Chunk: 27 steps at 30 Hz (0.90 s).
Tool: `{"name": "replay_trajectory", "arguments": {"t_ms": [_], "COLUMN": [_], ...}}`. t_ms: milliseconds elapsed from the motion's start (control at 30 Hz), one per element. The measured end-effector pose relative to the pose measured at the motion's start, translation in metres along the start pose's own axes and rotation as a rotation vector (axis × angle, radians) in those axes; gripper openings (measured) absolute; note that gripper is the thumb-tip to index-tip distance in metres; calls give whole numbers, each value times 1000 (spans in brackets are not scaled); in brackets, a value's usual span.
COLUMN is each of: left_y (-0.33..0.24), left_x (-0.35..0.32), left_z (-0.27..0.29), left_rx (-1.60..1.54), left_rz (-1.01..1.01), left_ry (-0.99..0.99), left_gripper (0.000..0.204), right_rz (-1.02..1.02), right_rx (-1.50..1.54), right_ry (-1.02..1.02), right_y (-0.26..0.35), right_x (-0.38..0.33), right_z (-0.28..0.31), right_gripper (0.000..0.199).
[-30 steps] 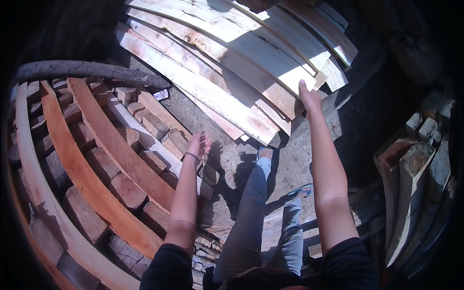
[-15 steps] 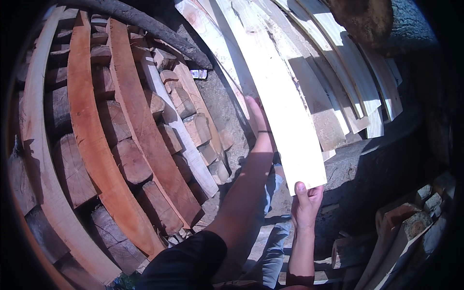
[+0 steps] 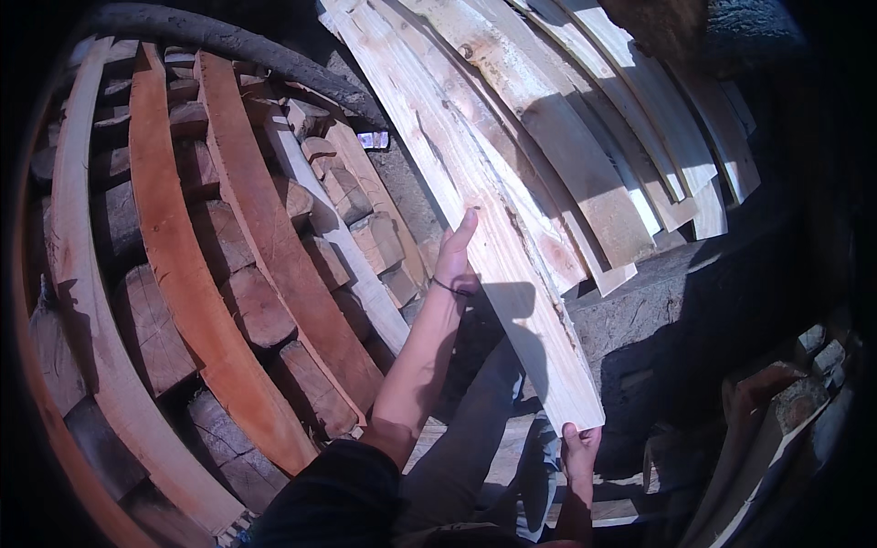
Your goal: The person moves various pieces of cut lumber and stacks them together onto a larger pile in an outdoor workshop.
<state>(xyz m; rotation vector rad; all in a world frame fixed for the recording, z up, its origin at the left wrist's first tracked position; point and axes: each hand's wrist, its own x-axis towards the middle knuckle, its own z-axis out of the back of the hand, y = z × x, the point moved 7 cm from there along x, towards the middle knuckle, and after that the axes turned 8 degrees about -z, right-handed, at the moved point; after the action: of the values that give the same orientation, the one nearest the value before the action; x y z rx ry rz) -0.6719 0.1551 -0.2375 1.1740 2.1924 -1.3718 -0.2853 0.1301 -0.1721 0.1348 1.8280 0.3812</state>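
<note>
A long pale wooden plank (image 3: 508, 251) with a rough bark edge slants from the far middle down toward me. My left hand (image 3: 457, 254) is closed on its left edge, thumb on top and the other fingers hidden underneath. At the near end, my right hand (image 3: 581, 449) grips the plank with its thumb on the upper face. Just right of the held plank lies a pile of sawn boards (image 3: 585, 196), partly covered by it.
To the left, reddish planks (image 3: 164, 210) lie across stacked wood blocks (image 3: 256, 306). A dark pole (image 3: 247, 41) crosses behind them. A small package (image 3: 373, 140) sits on the ground between the stacks. More timber pieces (image 3: 776, 411) stand at lower right.
The held plank has shifted left and toward me, uncovering boards of the pile. Both hands moved nearer with it, and my left thumb now shows on the plank's edge.
</note>
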Motion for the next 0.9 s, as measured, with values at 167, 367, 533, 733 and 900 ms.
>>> {"name": "replay_trajectory", "arguments": {"t_ms": [167, 367, 533, 733, 900], "left_y": [-40, 7, 69, 50, 68], "left_x": [87, 90, 59, 100, 66], "left_z": [35, 112, 96, 29, -2], "left_rx": [573, 1273, 1062, 739, 418], "left_rz": [-38, -124, -427, -179, -104], "left_ry": [-169, -634, -658, -528, -447], "left_gripper": [60, 72, 73, 93, 94], "right_rz": [182, 159, 280, 563, 391], "right_rx": [-189, -364, -188, -338, 230], "right_ry": [36, -687, -532, -645, -495], "right_y": [5, 23, 36, 45, 50], "right_x": [108, 223, 226, 177, 140], "right_z": [-67, -25, -54, -49, -57], "right_gripper": [47, 47, 53, 56, 55]}}
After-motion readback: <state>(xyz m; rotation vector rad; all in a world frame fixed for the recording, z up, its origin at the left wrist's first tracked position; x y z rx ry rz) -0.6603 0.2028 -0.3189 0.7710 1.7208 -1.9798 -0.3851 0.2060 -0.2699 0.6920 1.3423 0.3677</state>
